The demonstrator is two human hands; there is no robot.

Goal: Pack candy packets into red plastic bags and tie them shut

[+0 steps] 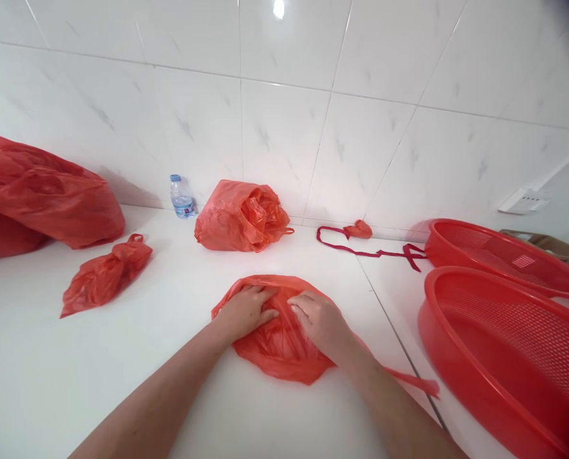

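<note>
A red plastic bag (pixel 284 363) lies spread out on the white table in front of me, its film thin and wrinkled. My left hand (pixel 246 309) rests on the bag's left part with its fingers stretched out. Over the right part, my right hand (pixel 315 315) is closed, fingertips and thumb drawn together at the film. One narrow strip of the bag, a handle by its look, trails right beneath my right forearm. What lies inside the bag, if anything, cannot be made out.
Behind the bag sits a bulky red bag (pixel 224 220). Left are a knotted red bag (pixel 105 277), large red bags (pixel 50 191) and a water bottle (pixel 182 201). Right are a dark red ribbon (pixel 367 254), a small red bundle (pixel 359 229) and two red plastic baskets (pixel 456 331).
</note>
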